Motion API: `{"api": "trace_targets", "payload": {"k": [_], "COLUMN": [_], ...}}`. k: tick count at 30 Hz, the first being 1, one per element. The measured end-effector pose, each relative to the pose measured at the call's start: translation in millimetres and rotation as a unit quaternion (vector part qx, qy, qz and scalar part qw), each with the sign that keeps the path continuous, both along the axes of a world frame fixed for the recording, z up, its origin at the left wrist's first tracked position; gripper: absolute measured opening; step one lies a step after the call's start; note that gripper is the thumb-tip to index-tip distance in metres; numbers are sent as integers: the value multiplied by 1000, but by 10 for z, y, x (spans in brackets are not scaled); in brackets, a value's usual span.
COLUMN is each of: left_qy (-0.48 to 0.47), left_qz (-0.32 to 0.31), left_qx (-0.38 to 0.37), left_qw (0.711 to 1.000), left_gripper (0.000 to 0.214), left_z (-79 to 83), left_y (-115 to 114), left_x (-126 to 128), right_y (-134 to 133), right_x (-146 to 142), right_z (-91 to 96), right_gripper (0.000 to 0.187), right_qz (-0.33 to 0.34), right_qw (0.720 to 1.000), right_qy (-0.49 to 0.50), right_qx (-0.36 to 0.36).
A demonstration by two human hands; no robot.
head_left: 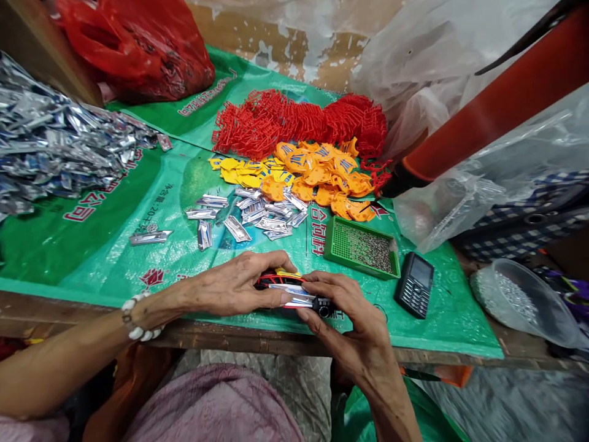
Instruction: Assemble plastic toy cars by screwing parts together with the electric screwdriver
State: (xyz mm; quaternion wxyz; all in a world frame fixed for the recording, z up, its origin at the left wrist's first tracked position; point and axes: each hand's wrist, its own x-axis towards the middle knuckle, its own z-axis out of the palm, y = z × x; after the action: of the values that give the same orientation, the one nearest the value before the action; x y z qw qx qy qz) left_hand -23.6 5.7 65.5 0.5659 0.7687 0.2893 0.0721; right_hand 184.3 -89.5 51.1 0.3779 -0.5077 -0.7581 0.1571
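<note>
Near the table's front edge, both hands are closed on a small plastic assembly [299, 294] with black, red, silver and yellow parts; its exact kind is not clear. My left hand [230, 283] grips its left end, thumb along the front and fingers over the back. On the right end, my right hand [356, 313] pinches near a black round part. Much of the assembly is hidden by fingers. Behind the hands lie loose silver plastic pieces [237, 228], then yellow pieces [246, 177], orange rounded pieces [317, 175] and a heap of red lattice-like parts [299, 123].
A green basket [329, 242] of small screws and a keypad phone [414, 283] sit to the right. Beyond is a clear bowl [501, 301] of small metal parts. An orange-red pole-like tool [497, 92] slants in. Leftward are a silver heap [59, 147] and red bag [138, 55].
</note>
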Motion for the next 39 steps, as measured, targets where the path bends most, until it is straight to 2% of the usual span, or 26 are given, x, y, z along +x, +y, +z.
{"api": "trace_targets", "payload": {"k": [6,13,17,19,21,23,25,27,30,31,34,36,39], "left_qy": [42,69,29,16,16,15,11,4,-4,-5,8,19,26], "left_qz": [38,17,29,37,43,32,15,6,6,7,13,18,27], "left_qx": [-17,-5,-67,-82,-69,-47,-34,-31,-39,-40,-35,-37,-53], "left_qw": [998,997,997,996,997,998,999,999,999,999,999,999,998], "left_gripper": [43,40,37,39,42,44,45,45,46,46,46,45,44], "left_z": [17,53,44,31,19,10,2,-6,-15,-17,-19,-21,-31], "left_y": [28,44,60,72,81,82,80,80,91,96,104,103,100], "left_x": [98,221,241,273,320,367,404,424,434,435,441,448,461], "right_y": [11,31,13,16,65,192,413,714,1212,1358,1653,1712,1655], "right_x": [9,-10,53,182,365,555,706,795,824,817,775,743,695], "right_z": [-32,-62,-34,40,158,304,459,608,791,837,933,969,1010], "right_gripper": [21,19,37,38,29,24,31,51,72,70,46,35,33], "right_qz": [-12,-11,-30,-73,-155,-245,-281,-263,-158,-122,-77,-71,-68], "right_qw": [999,997,998,996,986,965,949,947,962,964,952,941,928], "right_qy": [38,66,46,39,54,94,143,176,201,214,277,311,331], "right_qx": [-17,-29,29,45,34,13,12,47,95,103,103,112,155]}}
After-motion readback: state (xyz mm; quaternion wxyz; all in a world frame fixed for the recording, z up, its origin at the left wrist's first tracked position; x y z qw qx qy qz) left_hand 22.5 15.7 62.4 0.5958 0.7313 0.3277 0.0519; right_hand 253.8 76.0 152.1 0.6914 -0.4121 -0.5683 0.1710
